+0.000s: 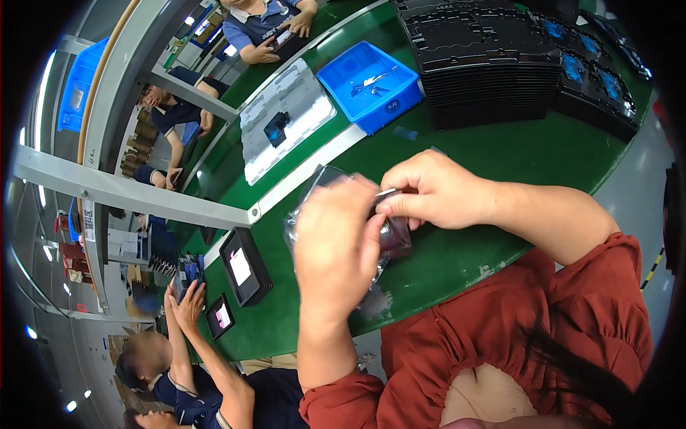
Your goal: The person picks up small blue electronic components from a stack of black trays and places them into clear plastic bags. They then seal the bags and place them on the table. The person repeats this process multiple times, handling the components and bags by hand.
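My right hand (437,191) is closed, thumb against fingers, on a small dark flat piece (386,194) with a shiny edge. Close beside it, my left hand (334,239) is smeared by motion, and its fingers cannot be made out well. Beneath and around both hands lies a crinkled sheet of clear plastic (314,187), perhaps a bag or a thin tray. Something dark and glossy (395,242) shows through it under my fingers, mostly hidden by the hands.
The green table (457,247) curves around me. Ahead stand a blue bin (395,107) with small parts, a tall stack of black trays (493,89) and a translucent tray (304,118). Black trays (251,275) sit left, near a co-worker's hands (187,304). A white frame bar (143,187) crosses the left.
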